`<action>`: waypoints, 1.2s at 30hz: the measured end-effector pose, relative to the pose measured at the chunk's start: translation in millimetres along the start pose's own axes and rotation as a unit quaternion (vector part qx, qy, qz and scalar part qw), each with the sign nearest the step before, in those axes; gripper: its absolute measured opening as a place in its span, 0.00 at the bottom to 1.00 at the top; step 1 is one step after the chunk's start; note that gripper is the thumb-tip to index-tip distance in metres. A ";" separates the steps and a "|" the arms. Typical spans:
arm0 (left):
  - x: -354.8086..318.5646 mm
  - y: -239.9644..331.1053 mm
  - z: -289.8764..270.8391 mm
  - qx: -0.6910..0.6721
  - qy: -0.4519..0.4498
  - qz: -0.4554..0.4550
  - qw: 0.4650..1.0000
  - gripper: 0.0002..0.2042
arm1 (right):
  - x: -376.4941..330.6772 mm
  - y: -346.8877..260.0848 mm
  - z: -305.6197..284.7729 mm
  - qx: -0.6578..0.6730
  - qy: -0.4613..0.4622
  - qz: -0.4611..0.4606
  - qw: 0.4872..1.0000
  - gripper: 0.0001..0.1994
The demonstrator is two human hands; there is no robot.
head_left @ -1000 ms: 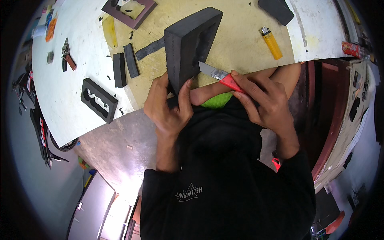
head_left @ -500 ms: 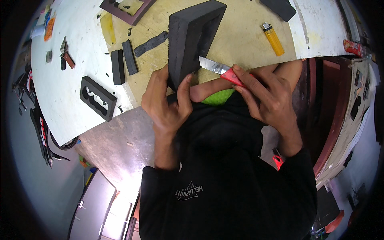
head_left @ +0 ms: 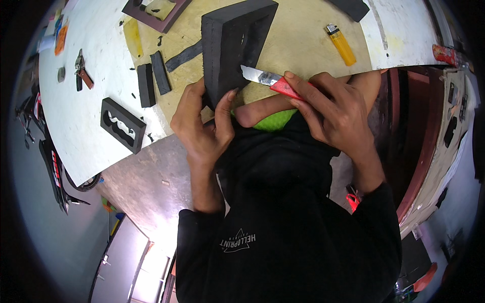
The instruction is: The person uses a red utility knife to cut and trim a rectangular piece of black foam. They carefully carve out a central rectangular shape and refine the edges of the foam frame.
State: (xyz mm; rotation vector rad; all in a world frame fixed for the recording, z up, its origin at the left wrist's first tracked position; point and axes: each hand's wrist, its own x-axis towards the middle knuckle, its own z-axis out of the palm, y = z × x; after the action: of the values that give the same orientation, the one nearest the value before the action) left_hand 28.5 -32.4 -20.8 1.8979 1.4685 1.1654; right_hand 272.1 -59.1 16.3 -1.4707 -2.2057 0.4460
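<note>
My left hand (head_left: pixel 204 121) grips the lower end of a thick black foam block (head_left: pixel 217 55), thumb on one side and fingers on the other. The block stands tilted on edge, with a recess in the face turned to the right. In my right hand (head_left: pixel 336 108) is a utility knife (head_left: pixel 287 88) with a red handle, held between thumb and fingers. Its wide silver blade (head_left: pixel 258 76) points left, the tip at the block's recessed face; whether it cuts into the foam I cannot tell.
Black foam strips (head_left: pixel 160 73) and a smaller cut-out foam frame (head_left: pixel 123 125) lie left on the table. A maroon frame (head_left: pixel 159 19) is at the far edge, a yellow lighter (head_left: pixel 341 45) to the right. Pliers-like tool (head_left: pixel 83 70) sits far left. My bare foot (head_left: pixel 247 116) is beneath the block.
Both hands have shifted slightly left, carrying the foam block and the knife with them. The blade tip stays close to the block's recessed face.
</note>
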 end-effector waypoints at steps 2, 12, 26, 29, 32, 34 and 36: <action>0.7 0.9 0.5 0.006 0.002 0.001 1.000 0.16 | 0.9 1.3 -5.6 -0.010 -0.005 -0.010 1.000 0.21; 3.8 0.1 -1.3 0.000 -0.004 -0.029 1.000 0.15 | 1.0 12.6 -10.6 0.027 0.004 -0.029 0.999 0.20; 4.8 4.2 -5.0 -0.037 -0.033 -0.090 0.995 0.14 | -3.7 8.7 3.5 0.123 0.024 0.002 0.992 0.20; 6.7 -3.1 1.4 -0.048 0.020 -0.027 0.998 0.14 | 2.1 4.9 -3.8 0.097 -0.011 0.003 0.995 0.20; 5.3 -0.3 -0.4 -0.040 0.013 -0.056 0.998 0.14 | 2.9 8.3 -0.3 0.093 -0.007 -0.006 0.996 0.20; 6.0 -0.1 0.0 -0.033 0.010 -0.050 0.998 0.14 | 2.2 10.0 2.8 0.086 0.007 -0.004 0.996 0.20; 6.3 0.1 0.4 -0.028 0.006 -0.043 0.999 0.15 | 1.7 10.8 3.5 0.078 0.013 -0.003 0.997 0.19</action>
State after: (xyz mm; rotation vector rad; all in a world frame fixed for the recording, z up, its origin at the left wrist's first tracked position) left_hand 29.3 -26.5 -18.8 1.7765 1.4926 1.1682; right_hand 278.2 -53.5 8.3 -1.3788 -2.1047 0.5793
